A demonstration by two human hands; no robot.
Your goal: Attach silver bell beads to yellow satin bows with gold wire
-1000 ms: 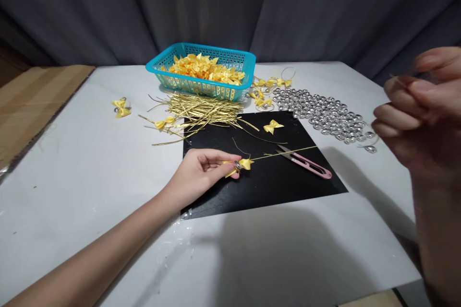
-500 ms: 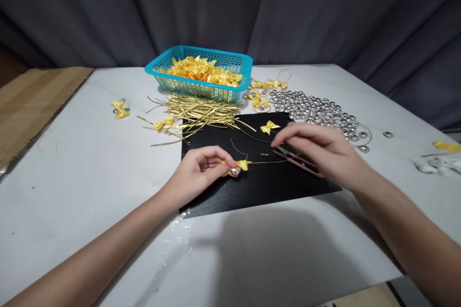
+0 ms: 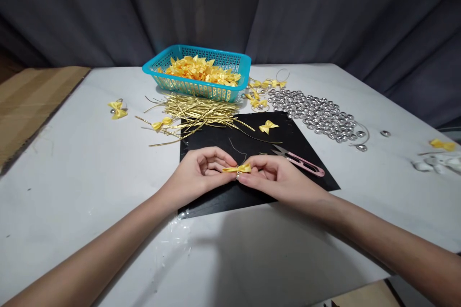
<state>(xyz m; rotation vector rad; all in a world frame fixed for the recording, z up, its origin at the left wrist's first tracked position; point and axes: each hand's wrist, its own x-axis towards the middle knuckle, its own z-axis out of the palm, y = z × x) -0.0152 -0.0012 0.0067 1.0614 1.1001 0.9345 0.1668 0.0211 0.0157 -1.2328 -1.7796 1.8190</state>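
Basket: teal plastic, upper middle of the frame, heaped with yellow bows.
Gold wires: loose pile just below the basket, spilling onto the mat's top edge.
Black mat: square, centre of the table.
Scissors: pink-handled, on the mat's right part.
Silver beads: cluster at right of the basket.
Single bow: on the mat's upper part.
Cardboard: far left edge.

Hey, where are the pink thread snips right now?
The pink thread snips lie on the black mat, toward its right edge, just beyond the right hand and in front of the pile of silver bells.
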